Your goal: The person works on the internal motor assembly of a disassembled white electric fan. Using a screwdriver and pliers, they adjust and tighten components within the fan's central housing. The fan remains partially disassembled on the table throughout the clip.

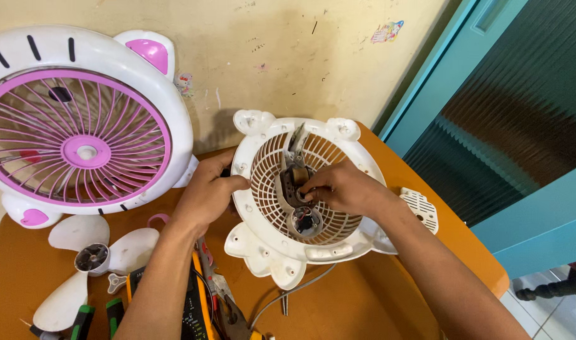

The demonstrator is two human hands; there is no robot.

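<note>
Head view, looking down on an orange-brown wooden table (376, 302) set against a scuffed cream wall (269, 56). At centre, a white plastic fan rear housing with a round slotted grille (272, 189), lying face up on the table, small rounded ears at its top edge. Left hand (209, 192) on the housing's left rim, fingers (234, 184) curled together and clamped over that edge. Right hand (344, 186) reaching in from the right, fingers (310, 189) pinched together on the small metal fan motor (292, 182) at the middle of the grille; a round metal bearing plate (307, 221) just below it. Grey cord (294, 291) trailing from under the housing toward the near edge. Upper left, a white-and-pink round front fan cover with pink spokes (86, 126), leaning upright against the wall. Lower left, a white three-blade propeller (93, 258) lying flat, well apart from the housing. Near the left forearm, a yellow-and-black multimeter (193, 308), and pliers (228, 308) just beside it. Right of the housing, a small white perforated plastic plate (421, 209) near the table's edge. Teal door frame (426, 82) at the right.
</note>
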